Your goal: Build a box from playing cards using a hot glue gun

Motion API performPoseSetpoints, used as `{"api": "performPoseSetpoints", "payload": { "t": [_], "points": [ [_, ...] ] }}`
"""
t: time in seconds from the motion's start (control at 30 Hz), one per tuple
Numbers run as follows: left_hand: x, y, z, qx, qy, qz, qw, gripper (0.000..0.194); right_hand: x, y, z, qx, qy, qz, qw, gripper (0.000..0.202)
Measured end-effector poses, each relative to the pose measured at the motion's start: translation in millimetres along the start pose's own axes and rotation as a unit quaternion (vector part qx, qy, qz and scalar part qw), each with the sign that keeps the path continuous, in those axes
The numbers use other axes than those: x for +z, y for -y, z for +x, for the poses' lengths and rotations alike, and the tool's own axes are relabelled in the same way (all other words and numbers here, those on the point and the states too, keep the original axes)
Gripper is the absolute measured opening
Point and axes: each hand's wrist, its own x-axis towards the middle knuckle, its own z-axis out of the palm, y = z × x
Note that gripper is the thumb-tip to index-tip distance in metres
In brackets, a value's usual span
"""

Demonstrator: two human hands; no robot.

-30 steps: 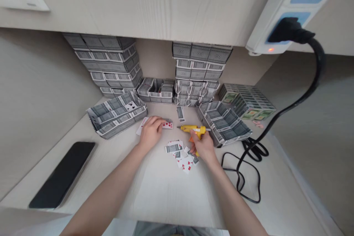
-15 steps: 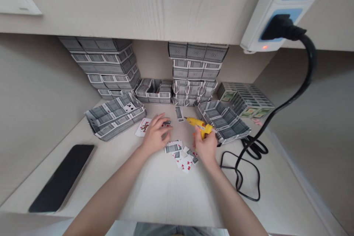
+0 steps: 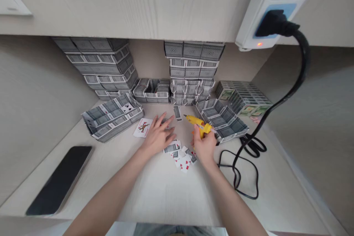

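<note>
In the head view, my left hand (image 3: pixel 157 136) is spread, fingers apart, over or on a small card piece (image 3: pixel 166 124) that it partly covers. Beside it on the left lies a joker card (image 3: pixel 143 127). My right hand (image 3: pixel 204 143) grips a yellow glue gun (image 3: pixel 199 123), its nozzle pointing left. A narrow card strip (image 3: pixel 177 112) lies just beyond the nozzle. Between my wrists is a loose pile of cut card pieces (image 3: pixel 183 162), some face up with red marks. Whether my left fingertips press on the covered piece is hard to tell.
Open card-built trays stand at left (image 3: pixel 113 120) and right (image 3: pixel 224 120). Card-built stacks (image 3: pixel 192 70) rise behind. A black phone (image 3: pixel 59 180) lies at left; a black cable (image 3: pixel 300 73) hangs from a power strip (image 3: pixel 265 14) at right.
My left hand has spread its fingers wider and flattened over the card piece. My right hand with the glue gun has hardly moved. The whole view has shifted slightly.
</note>
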Motion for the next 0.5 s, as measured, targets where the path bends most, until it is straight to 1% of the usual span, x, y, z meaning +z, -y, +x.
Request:
{"api": "performPoseSetpoints", "payload": {
  "t": [0.1, 0.23, 0.33, 0.5],
  "points": [
    [0.4, -0.4, -0.4, -0.009, 0.008, 0.000, 1.000, 0.029, 1.2, -2.7, 1.1, -0.006, -0.015, 0.012, 1.000, 0.048],
    [3.5, 1.1, -0.6, -0.012, 0.012, 0.000, 1.000, 0.029, 2.1, -5.3, 2.1, -0.024, -0.036, 0.001, 0.999, 0.047],
    [5.8, 1.5, 0.0, -0.010, 0.008, -0.004, 1.000, 0.028, 2.4, -5.6, 2.5, -0.023, -0.027, 0.001, 0.999, 0.047],
    [9.4, 2.2, 0.0, -0.006, -0.013, -0.013, 1.000, 0.025, 1.8, -4.0, 2.7, 0.000, -0.001, 0.006, 1.000, 0.047]
  ]
}}
